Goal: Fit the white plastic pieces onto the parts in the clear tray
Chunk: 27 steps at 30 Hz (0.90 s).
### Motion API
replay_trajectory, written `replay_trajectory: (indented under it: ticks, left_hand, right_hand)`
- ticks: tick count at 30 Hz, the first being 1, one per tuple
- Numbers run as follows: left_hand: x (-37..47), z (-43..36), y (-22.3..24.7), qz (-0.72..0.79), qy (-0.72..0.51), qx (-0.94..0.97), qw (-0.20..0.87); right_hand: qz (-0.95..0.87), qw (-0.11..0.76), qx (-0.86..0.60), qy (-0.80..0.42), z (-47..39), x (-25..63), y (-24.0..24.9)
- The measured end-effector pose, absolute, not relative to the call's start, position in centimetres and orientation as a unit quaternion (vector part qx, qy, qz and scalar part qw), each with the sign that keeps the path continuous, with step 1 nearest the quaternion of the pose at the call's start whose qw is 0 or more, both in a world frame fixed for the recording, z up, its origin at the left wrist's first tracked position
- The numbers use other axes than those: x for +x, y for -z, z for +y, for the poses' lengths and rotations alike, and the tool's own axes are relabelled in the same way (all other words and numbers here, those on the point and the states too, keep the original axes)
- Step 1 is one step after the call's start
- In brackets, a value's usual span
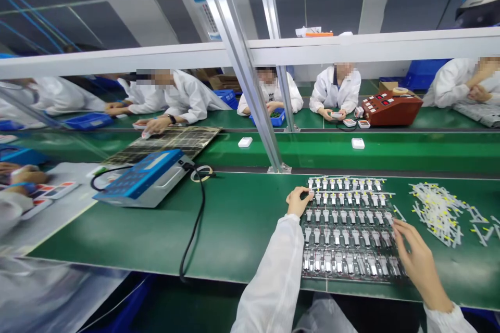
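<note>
A clear plastic tray (353,225) lies before me with several rows of small white and silver parts. Thin white pieces with yellow tips lie along its two far rows. My left hand (299,201) is at the tray's left edge by the second row, thumb and forefinger pinched together; what is between them is too small to make out. Along the right edge, my right hand (416,252) has its fingers stretched out, fingertips by the end of the third row. To the right of the tray sits a loose pile of white yellow-tipped strips (437,210).
A blue-and-grey device (142,179) with a black cable (201,218) stands left on the green table. Metal posts (250,73) rise ahead. White square units (245,142) sit on the green belt (312,148). Co-workers in white coats work opposite, near a red-brown box (392,107); another is at left.
</note>
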<state>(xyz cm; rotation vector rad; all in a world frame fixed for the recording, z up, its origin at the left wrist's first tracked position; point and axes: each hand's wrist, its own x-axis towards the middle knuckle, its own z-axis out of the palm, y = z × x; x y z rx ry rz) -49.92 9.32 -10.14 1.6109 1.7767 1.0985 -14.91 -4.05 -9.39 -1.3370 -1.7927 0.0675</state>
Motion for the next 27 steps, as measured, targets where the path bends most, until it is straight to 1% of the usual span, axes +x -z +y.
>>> replay_trajectory:
  ticks: [6,10,14,18,27]
  left_hand:
    - [-50.5,8.6,10.8,0.680,-0.348,0.621,0.174]
    - [-51.2,7.9,11.5,0.669,-0.332,0.641,0.177]
    - [-51.3,6.8,11.6,0.677,-0.299,0.645,0.190]
    - [-51.2,6.2,11.1,0.669,-0.277,0.665,0.181]
    - [-54.9,6.4,10.5,0.659,-0.220,0.696,0.181]
  right_hand:
    - [-0.688,0.434,-0.581,-0.017,-6.0,-12.6,9.3]
    - [-0.647,0.415,-0.638,-0.042,-6.5,-11.3,10.6]
    - [-0.600,0.382,-0.693,-0.116,-6.5,-11.0,12.5]
    - [-0.587,0.375,-0.690,-0.195,-6.3,-11.6,13.7]
    - [-0.605,0.400,-0.661,-0.194,-6.4,-14.2,14.2]
